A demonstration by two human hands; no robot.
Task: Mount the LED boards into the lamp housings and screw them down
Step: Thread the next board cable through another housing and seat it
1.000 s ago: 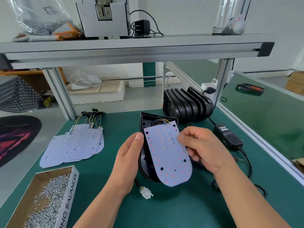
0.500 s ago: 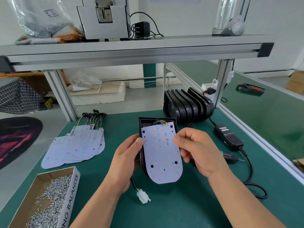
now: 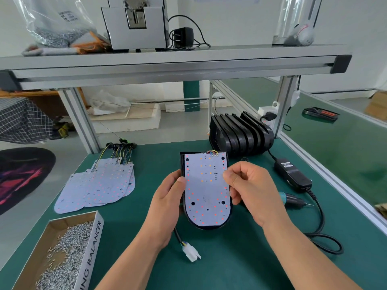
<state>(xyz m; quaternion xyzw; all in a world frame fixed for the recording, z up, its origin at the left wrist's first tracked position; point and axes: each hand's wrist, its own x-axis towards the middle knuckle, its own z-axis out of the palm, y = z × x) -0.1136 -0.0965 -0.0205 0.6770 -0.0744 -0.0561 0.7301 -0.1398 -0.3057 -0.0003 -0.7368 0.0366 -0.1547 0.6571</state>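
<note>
A green mat covers the workbench under an aluminium-framed shelf, with a grey floor beyond. Just in front of the person, the left hand grips the left side of a black lamp housing, its thumb pressed on the left edge of the white LED board and its fingers hidden behind the shell. The right hand pinches the board's right edge between thumb and forefinger, the other fingers curled beneath. The board lies face up inside the housing's outline, its coloured wires at the far, square end; whether it is fully seated cannot be told. From under the housing a black cable runs to a white connector lying on the mat. To the left a fanned stack of spare LED boards lies flat, wire leads pointing away, and nearer the person an open cardboard box holds silver screws. Behind the held housing a row of empty black housings stands on edge. To the right lie a black power adapter and an electric screwdriver, joined by cable.
</note>
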